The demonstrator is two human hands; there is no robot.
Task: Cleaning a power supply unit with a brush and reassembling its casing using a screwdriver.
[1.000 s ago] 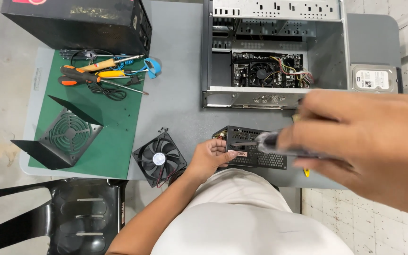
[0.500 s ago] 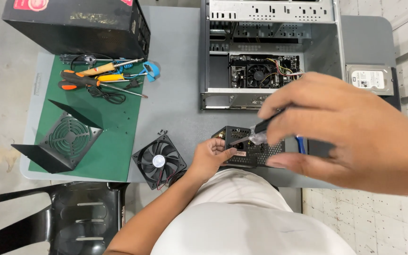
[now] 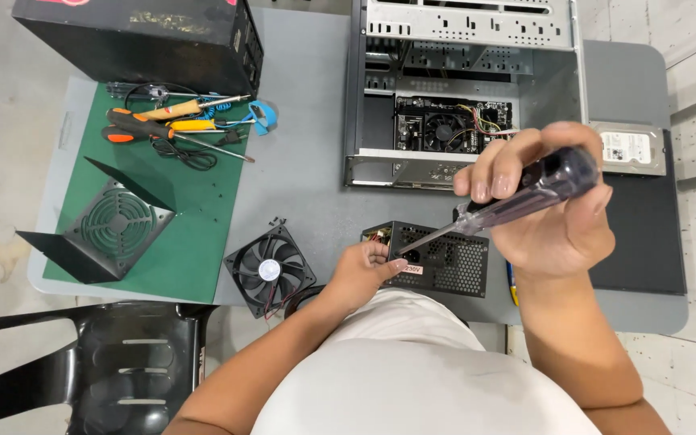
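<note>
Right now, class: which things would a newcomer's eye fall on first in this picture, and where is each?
The right hand, large and near the camera, grips a dark-handled screwdriver aimed at a black power supply box at the table's near edge, which the left hand steadies. Behind stands an open computer case; a loose black fan lies to the left.

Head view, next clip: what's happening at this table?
A person is working on a black power supply box at the near edge of a grey table. The left hand steadies the box's left end, while the right hand holds a dark-handled screwdriver with its tip angled down at the box. A loose black fan lies to the left, an open computer case behind, and spare tools on a green mat.
</note>
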